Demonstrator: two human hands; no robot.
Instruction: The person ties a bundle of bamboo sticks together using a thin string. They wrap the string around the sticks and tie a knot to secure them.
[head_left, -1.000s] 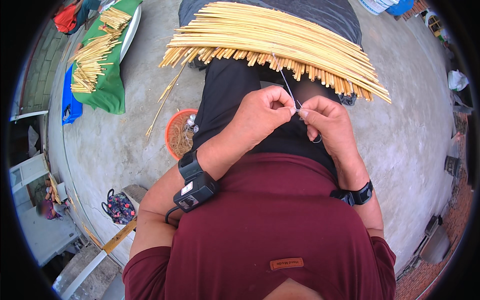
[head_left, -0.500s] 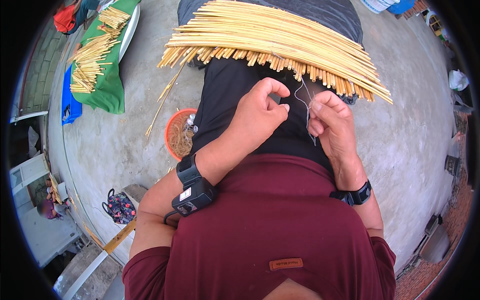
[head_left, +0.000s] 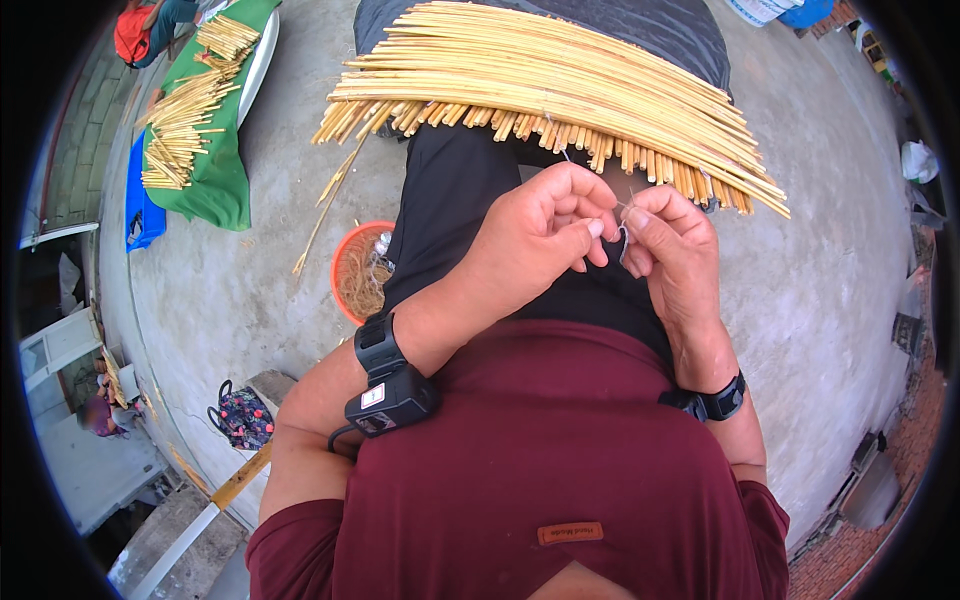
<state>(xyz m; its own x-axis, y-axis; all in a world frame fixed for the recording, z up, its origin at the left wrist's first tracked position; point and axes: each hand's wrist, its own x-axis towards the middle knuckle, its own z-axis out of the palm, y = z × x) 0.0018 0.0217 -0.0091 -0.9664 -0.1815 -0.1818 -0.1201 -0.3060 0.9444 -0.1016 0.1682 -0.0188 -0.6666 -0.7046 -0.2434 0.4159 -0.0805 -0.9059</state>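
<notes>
At the far left, short straw-coloured stalks (head_left: 180,130) lay in untidy heaps on a green cloth (head_left: 225,170), smooth and softly draped, beside a hard-edged blue tray (head_left: 145,215). Nearer the knees stood a round orange basin (head_left: 337,262), its tangle of fine brown fibres (head_left: 355,280) looking dry and wispy

The layer of long stalks (head_left: 560,75) spread across the person's lap, beyond both hands, over a wrinkled dark cover (head_left: 680,35). The stalks were slim, glossy and yellow, with round cut ends jutting unevenly along the near edge

The left hand (head_left: 550,230) hung just short of that edge, thumb and forefinger curved close to each other; whether they pinched anything, I could not tell. The right hand (head_left: 675,240), just beside it, had thumb and forefinger closed on a pale, limp thread (head_left: 625,240), which drooped in a small loop below the fingertips. Whether the thin sliver above them was a needle was too small to tell

The step in hand appeared to be thread handling at the fingertips; the next move seemed to call for a light, precise pinch and little slack
</notes>
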